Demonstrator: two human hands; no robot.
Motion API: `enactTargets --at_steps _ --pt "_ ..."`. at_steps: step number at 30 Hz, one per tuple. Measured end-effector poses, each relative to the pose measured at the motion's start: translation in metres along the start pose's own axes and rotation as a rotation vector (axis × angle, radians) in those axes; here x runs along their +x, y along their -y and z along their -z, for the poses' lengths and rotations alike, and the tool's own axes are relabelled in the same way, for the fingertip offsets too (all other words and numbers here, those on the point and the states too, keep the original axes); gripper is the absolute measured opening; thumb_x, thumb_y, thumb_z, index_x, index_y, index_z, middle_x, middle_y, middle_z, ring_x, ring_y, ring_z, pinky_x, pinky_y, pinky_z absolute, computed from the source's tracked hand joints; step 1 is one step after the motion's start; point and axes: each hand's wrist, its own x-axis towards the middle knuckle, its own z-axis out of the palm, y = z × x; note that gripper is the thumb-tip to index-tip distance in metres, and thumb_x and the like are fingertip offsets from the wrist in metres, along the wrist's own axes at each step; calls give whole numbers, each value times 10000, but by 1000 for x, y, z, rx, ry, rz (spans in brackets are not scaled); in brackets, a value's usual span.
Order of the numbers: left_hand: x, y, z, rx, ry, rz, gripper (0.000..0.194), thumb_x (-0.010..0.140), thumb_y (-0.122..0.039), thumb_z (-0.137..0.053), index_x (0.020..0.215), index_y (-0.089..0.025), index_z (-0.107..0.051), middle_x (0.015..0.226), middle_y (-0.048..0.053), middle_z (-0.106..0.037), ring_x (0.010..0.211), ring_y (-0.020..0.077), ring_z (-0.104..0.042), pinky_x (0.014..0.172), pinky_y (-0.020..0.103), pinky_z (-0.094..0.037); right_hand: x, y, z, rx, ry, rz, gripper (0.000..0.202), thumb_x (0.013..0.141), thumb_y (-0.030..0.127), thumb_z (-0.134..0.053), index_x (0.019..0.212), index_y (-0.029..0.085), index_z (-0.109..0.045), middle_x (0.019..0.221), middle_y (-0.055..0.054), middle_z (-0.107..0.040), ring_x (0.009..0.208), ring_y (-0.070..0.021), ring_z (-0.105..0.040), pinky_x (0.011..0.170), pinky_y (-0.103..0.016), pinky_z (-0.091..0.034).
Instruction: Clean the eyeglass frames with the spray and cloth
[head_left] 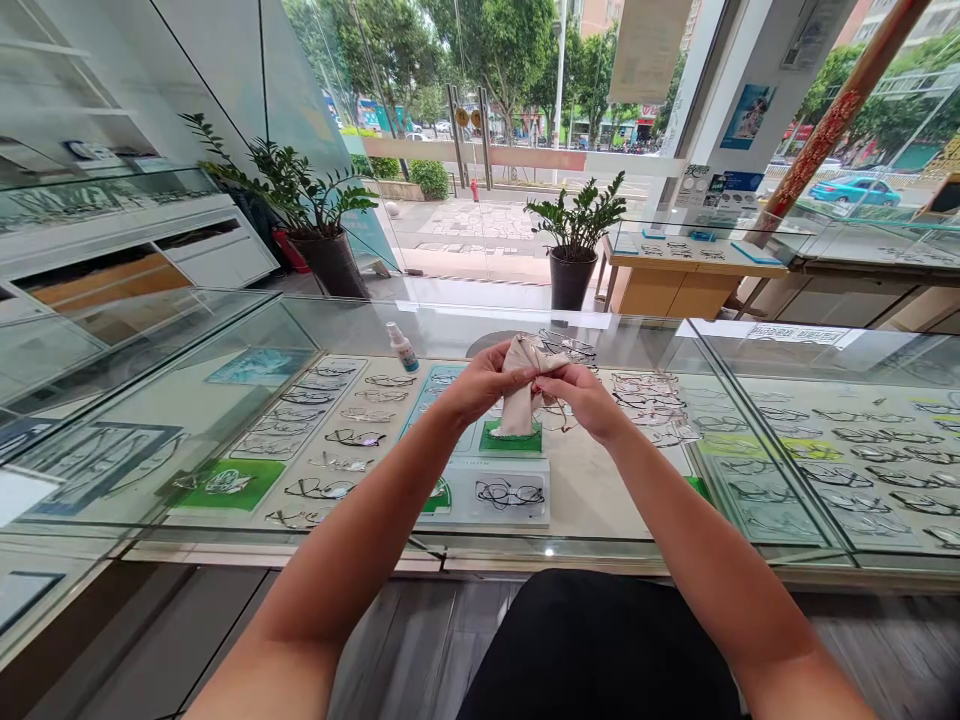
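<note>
Above the glass counter, my left hand [484, 383] and my right hand [581, 394] are close together, both closed on a pale beige cloth [519, 408]. The cloth hangs down from my left fingers and is bunched toward the right. A thin frame shows at the cloth's upper edge and beneath my right fingers; it looks like a pair of glasses, mostly hidden by the cloth. Just beyond my hands lie dark-framed glasses [568, 346]. To the left a small white spray bottle [403, 348] stands on the counter.
The glass display counter [600, 548] holds rows of glasses, some on green cards [229, 485]. Black-framed glasses [510, 493] lie below my hands. Beyond the counter are two potted plants [572, 278], another display case [675, 275] and glass doors.
</note>
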Motion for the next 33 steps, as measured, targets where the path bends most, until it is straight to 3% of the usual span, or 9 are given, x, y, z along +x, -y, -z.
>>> enactTargets --at_steps 4,7,12,16,21,27,33 --pt "3 6 0 26 -87 -18 552 673 -565 -1063 877 -139 -779 784 49 -773 649 158 -690 612 252 -561 1 -7 -2 -61 34 -28 277 777 433 -843 856 196 -722 763 -1 -644 714 -155 -509 671 -327 -418" --pt "4 10 2 1 -125 13 590 694 -639 -1032 856 -147 -750 748 40 -756 632 160 -691 604 255 -562 2 -9 -1 -46 18 -22 279 780 426 -837 901 192 -744 819 -16 -684 757 -165 -547 705 -330 -453" --pt "2 8 6 -45 -55 25 543 760 -560 -1024 1044 -159 -792 867 46 -790 734 169 -734 705 270 -606 3 -5 3 -11 -42 25 347 810 494 -860 977 205 -761 856 -27 -719 842 -196 -611 766 -348 -510" --pt "2 6 5 -17 3 10 505 756 -479 -1040 1074 -163 -806 907 63 -802 765 186 -750 735 290 -618 2 -5 2 1 -27 22 350 793 496 -875 958 207 -767 854 -30 -731 838 -198 -621 770 -351 -522" --pt "4 10 3 -39 -60 9 491 756 -540 -1026 961 -156 -798 859 45 -778 717 156 -706 689 264 -586 2 -5 -2 -20 24 -27 330 748 477 -890 875 202 -759 860 -41 -737 818 -198 -611 753 -350 -505" --pt "4 10 6 -152 -97 38 498 729 -488 -1058 976 -133 -809 878 52 -780 753 154 -701 710 251 -582 2 -2 0 24 -60 -34 335 735 476 -888 884 203 -763 803 -12 -695 760 -167 -550 740 -339 -462" --pt "-1 4 8 -123 41 69 509 776 -361 -1035 1172 -137 -807 906 69 -802 745 183 -751 737 282 -607 0 1 4 95 -75 -32 311 750 470 -873 866 201 -768 866 -43 -745 797 -173 -577 794 -354 -461"
